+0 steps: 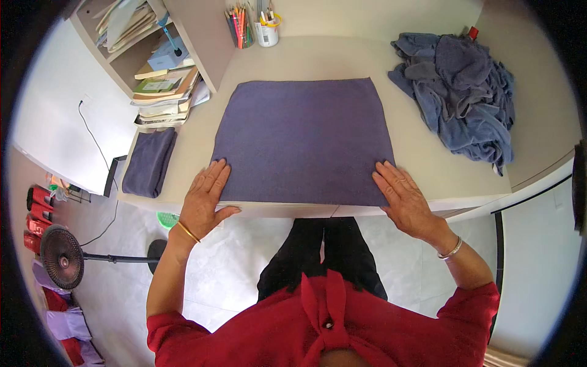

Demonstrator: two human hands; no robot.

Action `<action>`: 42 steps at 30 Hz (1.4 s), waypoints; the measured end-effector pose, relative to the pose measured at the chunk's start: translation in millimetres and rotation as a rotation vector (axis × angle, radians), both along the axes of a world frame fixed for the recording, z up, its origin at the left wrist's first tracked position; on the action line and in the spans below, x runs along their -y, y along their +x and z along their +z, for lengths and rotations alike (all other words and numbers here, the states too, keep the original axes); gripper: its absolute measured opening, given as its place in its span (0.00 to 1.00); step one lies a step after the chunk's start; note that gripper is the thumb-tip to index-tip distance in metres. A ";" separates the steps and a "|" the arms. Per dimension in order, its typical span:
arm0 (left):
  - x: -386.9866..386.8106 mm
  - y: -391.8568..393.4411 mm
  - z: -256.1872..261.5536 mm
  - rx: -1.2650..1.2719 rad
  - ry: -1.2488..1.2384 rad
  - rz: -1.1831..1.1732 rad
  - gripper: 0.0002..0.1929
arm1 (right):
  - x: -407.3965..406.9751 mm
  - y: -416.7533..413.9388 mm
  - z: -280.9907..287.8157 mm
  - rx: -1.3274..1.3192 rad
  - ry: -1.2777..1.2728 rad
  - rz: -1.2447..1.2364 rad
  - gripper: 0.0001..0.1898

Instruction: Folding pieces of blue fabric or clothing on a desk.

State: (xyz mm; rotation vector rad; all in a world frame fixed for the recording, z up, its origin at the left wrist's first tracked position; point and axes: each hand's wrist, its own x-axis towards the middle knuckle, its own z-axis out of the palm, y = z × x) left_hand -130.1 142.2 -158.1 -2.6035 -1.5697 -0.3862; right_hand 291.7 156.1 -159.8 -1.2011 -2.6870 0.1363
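Note:
A dark purple-blue cloth lies spread flat on the desk in front of me, its near edge along the desk's front edge. My left hand rests flat at the cloth's near left side, fingertips on the fabric and thumb stretched out by the front edge. At the near right side, my right hand lies palm down with its fingertips on the cloth. Neither hand grips anything. To the left sits a folded dark cloth. A loose heap of crumpled blue-grey cloths fills the desk's right rear.
Stacked books and papers stand by a shelf unit at the back left. A holder of coloured pencils and a white cup are near the back wall. On the left, a fan stands on the floor.

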 end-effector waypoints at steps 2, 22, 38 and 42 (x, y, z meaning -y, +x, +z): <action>2.2 -7.1 -0.2 0.078 0.007 -0.045 0.33 | 0.3 2.1 1.2 -0.034 0.018 0.015 0.36; -72.2 4.5 35.9 1.380 -0.241 0.169 0.09 | -70.7 17.5 22.3 -1.152 -0.283 -0.392 0.10; -174.5 -12.2 -24.4 0.599 0.165 0.355 0.10 | -175.0 2.3 -16.8 -0.906 -0.207 -0.537 0.14; -179.9 -15.1 -23.1 0.632 0.188 0.317 0.10 | -178.1 9.4 -14.9 -0.791 -0.096 -0.566 0.13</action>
